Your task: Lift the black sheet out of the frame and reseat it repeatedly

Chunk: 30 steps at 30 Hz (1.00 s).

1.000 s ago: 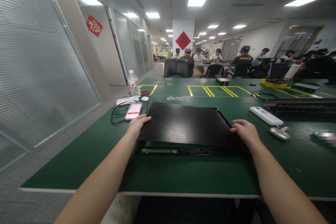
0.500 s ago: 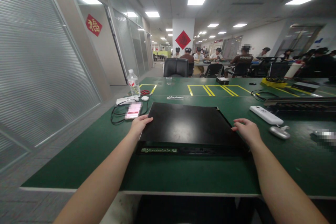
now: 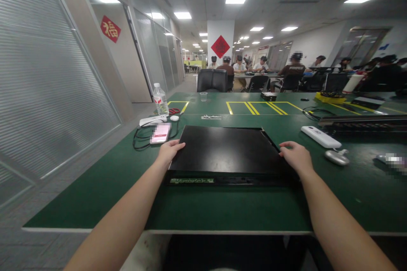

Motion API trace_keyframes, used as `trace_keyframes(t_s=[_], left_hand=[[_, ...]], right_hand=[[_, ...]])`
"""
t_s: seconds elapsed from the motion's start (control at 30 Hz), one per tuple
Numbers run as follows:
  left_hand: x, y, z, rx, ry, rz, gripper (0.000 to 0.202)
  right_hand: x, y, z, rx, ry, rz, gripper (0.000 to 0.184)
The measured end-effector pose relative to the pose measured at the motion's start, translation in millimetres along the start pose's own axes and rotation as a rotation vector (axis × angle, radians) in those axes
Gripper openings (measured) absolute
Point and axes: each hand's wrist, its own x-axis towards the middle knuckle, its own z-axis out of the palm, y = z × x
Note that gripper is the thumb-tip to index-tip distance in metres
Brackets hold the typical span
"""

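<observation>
A flat black screen panel (image 3: 219,148) lies over a shallow black frame (image 3: 254,181) on the green table. Along the near side, a strip of green circuit board (image 3: 191,181) shows below the panel's edge. My left hand (image 3: 170,152) grips the panel's left edge, thumb on top and the other fingers largely hidden. On the opposite side, my right hand (image 3: 295,157) has its fingers bent and closed at the right rim of the frame, close beside the panel. The fingertips' exact hold there is partly hidden.
Left of the panel are a phone (image 3: 160,133), black cable, power strip (image 3: 152,121), water bottle (image 3: 160,100) and red-handled scissors (image 3: 174,111). A white device (image 3: 320,136) and a mouse (image 3: 336,157) lie right. Beyond stand a plastic cup (image 3: 203,97) and chair (image 3: 212,80); people sit farther back.
My right hand has shifted slightly left, its fingers now against the rim. The panel's far edge sits slightly lower in view, uncovering a little of the frame behind. My left hand keeps its hold.
</observation>
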Motion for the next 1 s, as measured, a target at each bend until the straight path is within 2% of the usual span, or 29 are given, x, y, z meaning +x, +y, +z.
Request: trace_keyframes(t_s=[0.23,0.43,0.57,0.73,1.0], left_hand=[[4,-3,-1.1,0.020,0.021,0.029,0.016],[8,-3,-2.1,0.055,0.083,0.087,0.011],[6,0,-1.3,0.078,0.023,0.125,0.020],[1,2,1.5,0.074,-0.013,0.061,0.030],[2,-1,0.5,-0.043,-0.063,-0.002,0.019]], right_hand=[[-1,1,1,-0.032,-0.007,-0.027,0.032],[-6,-3,0,-0.109,0.004,-0.067,0.030],[-11,-8,-1,-0.173,0.000,-0.084,0.031],[-12,-10,-3,-0.199,-0.029,-0.076,0.030],[-10,-8,-1,-0.233,-0.016,-0.105,0.028]])
